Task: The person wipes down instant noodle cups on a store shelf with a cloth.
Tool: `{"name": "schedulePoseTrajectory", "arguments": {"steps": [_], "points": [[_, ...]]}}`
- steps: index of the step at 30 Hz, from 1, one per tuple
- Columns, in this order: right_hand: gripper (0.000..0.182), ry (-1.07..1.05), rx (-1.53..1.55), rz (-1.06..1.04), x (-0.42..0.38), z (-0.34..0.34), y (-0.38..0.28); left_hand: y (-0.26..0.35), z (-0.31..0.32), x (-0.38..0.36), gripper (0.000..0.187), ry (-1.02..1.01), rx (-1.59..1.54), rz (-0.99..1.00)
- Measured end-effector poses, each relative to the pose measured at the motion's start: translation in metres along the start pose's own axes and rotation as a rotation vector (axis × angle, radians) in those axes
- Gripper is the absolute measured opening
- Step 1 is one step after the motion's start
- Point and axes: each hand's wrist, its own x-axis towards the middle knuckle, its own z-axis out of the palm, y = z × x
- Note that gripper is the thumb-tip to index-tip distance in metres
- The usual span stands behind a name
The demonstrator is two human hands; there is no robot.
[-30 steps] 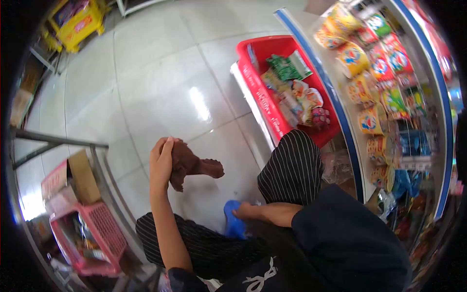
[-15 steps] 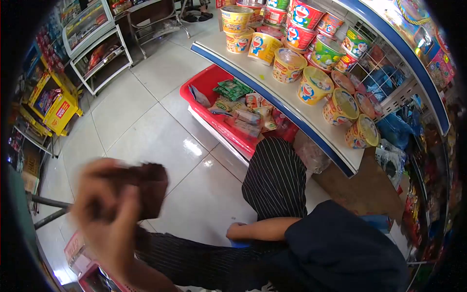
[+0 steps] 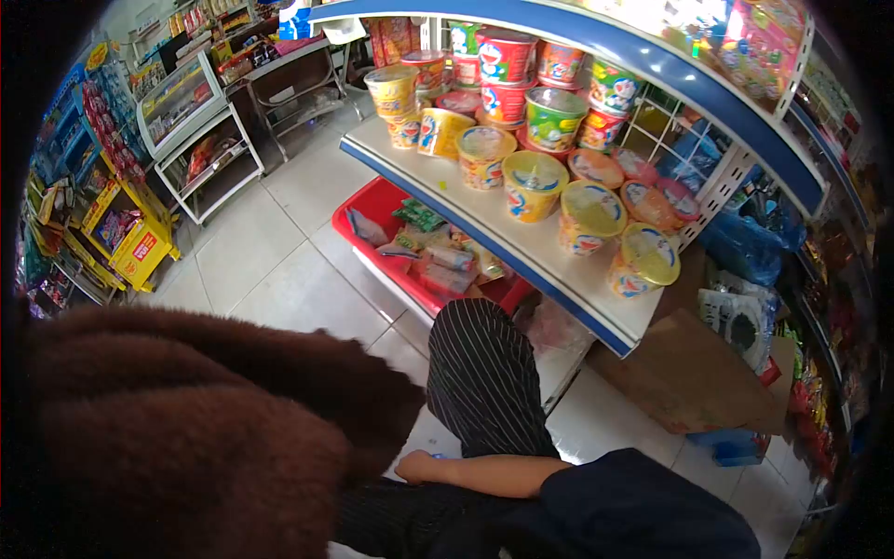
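Observation:
A dark brown furry cloth [image 3: 223,419] fills the lower left of the view, close to the camera. Behind it my left hand is hidden. My right hand [image 3: 419,468] rests low beside my striped trouser leg [image 3: 489,382], its fingers mostly out of sight, with a small bit of something blue next to it. Too little of that hand shows to tell what it holds.
Cups with cartoon prints [image 3: 535,184] stand on a white shelf [image 3: 419,172] at the upper right. Below is a red bin [image 3: 358,210] of packets. A cardboard box [image 3: 689,373] lies at right; a yellow rack [image 3: 140,247] stands at left.
The brown cloth has come up close to the camera and spread over the lower left, covering my left hand. The view has shifted, and the upper shelf now shows more.

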Motion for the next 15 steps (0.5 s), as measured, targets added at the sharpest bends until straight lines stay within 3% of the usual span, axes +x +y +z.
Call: {"name": "schedulePoseTrajectory", "arguments": {"steps": [5, 8, 9, 12, 13, 15], "points": [[0.017, -0.079, -0.109, 0.241, -0.014, 0.003, 0.009, 0.005, -0.013, -0.006, 0.017, 0.040, 0.001, -0.016], [0.019, -0.122, 0.050, 0.036, -0.026, -0.012, 0.002, 0.008, -0.019, -0.011, 0.018, 0.058, 0.006, -0.019], [0.028, -0.179, 0.098, 0.004, -0.025, -0.016, 0.000, 0.008, -0.021, -0.013, 0.018, 0.070, 0.011, -0.022], [0.038, 0.116, 0.339, -0.024, -0.035, -0.032, 0.008, 0.010, -0.021, -0.013, 0.020, 0.095, 0.008, -0.023], [0.046, 0.073, 0.463, -0.034, -0.034, -0.046, 0.016, 0.010, -0.020, -0.013, 0.020, 0.102, 0.009, -0.017], [0.046, 0.191, 0.527, 0.009, -0.051, -0.076, 0.026, 0.010, -0.022, -0.015, 0.021, 0.118, 0.003, -0.021]]}}
